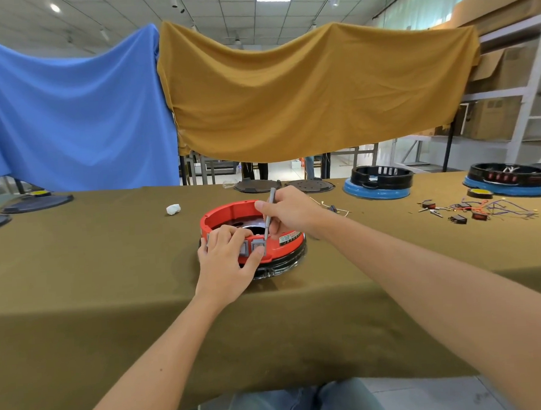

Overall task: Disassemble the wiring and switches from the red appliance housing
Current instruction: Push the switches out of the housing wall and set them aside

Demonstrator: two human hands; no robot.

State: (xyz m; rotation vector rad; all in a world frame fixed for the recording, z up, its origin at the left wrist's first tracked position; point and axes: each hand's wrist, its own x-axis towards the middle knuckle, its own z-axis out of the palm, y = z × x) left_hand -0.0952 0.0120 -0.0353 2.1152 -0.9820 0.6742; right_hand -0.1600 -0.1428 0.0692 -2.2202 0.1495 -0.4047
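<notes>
Left hand (226, 258) grips red housing (231, 212) rim; right hand (287, 211) holds tool (269, 216).

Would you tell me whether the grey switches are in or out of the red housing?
In: grey switches sit in the red housing wall.

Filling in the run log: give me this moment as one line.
left hand: holds red housing | right hand: grips tool, tip at grey switch | removed wires: table, right
</notes>
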